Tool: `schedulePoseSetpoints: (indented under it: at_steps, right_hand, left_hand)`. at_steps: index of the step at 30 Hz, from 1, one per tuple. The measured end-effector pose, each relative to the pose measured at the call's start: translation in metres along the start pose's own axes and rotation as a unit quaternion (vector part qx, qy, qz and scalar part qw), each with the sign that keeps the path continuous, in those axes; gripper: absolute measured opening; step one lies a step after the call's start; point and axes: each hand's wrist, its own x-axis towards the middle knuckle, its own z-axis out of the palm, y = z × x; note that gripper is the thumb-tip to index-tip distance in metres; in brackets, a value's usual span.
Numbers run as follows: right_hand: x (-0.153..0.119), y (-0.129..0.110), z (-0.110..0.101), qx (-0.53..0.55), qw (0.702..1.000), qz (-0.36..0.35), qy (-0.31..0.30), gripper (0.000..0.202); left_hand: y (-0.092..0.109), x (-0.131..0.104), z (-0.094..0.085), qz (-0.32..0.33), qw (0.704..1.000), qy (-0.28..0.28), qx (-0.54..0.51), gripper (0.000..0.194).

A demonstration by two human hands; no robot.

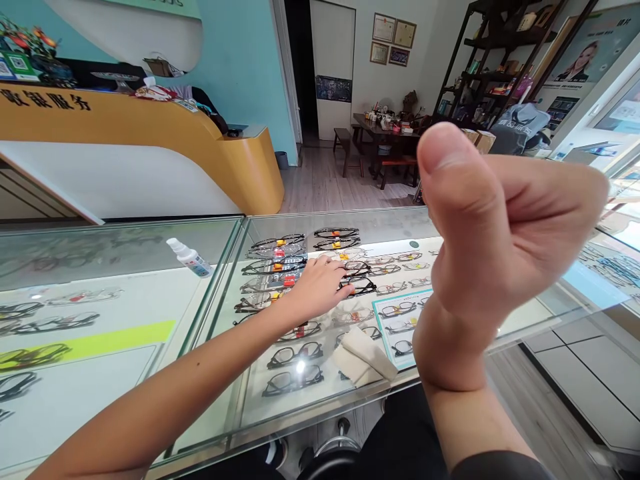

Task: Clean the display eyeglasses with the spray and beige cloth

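Note:
My left hand (pixel 323 285) lies palm down on the glass display counter (pixel 350 408), its fingers apart and nothing visible in its grip. Black-framed glasses (pixel 361 287) show right beside its fingertips; I cannot tell whether it touches them or only the glass above. Close to the camera, my right hand (pixel 493 213) is raised in a fist, with the thumb folded against the curled fingers. Nothing sticks out of that fist. Nearer to me on the counter is a crumpled beige cloth (pixel 365 357). A white spray bottle (pixel 190 257) stands left of the hands.
Rows of glasses (pixel 295 355) fill the display case, some on a teal-edged card (pixel 395 360). A yellow-and-white reception desk (pixel 250 167) stands beyond on the left. Farther back are a dark table (pixel 385 123), benches and a shelf unit (pixel 493 53). A stool (pixel 333 460) shows below the counter edge.

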Motion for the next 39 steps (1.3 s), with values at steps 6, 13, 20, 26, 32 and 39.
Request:
schedulePoseSetpoints:
  at_steps: [6, 13, 20, 26, 32, 39]
  right_hand:
    - [0.001, 0.008, -0.01, -0.024, 0.997, -0.011, -0.075, 0.077]
    - [-0.009, 0.014, 0.005, -0.046, 0.999, 0.008, -0.016, 0.067]
    - [0.001, 0.043, 0.018, 0.001, 0.994, 0.047, -0.1, 0.025]
    - [-0.003, 0.063, 0.033, 0.094, 0.975, 0.098, -0.176, 0.018]
    - [-0.018, 0.074, 0.058, 0.096, 0.968, 0.146, -0.178, 0.021]
    - [-0.027, 0.08, 0.074, 0.12, 0.975, 0.141, -0.125, 0.033]
  left_hand:
    - [-0.003, 0.004, 0.0, 0.004, 1.0, 0.005, -0.015, 0.026]
    - [0.014, -0.001, -0.032, 0.019, 1.0, -0.018, -0.011, 0.034]
    - [0.009, -0.013, -0.101, 0.002, 0.993, 0.105, -0.06, 0.049]
    - [0.004, -0.032, -0.146, -0.004, 0.943, 0.288, -0.166, 0.042]
    - [0.022, -0.051, -0.151, 0.043, 0.911, 0.363, -0.193, 0.043]
    - [0.037, -0.056, -0.144, 0.068, 0.919, 0.334, -0.201, 0.042]
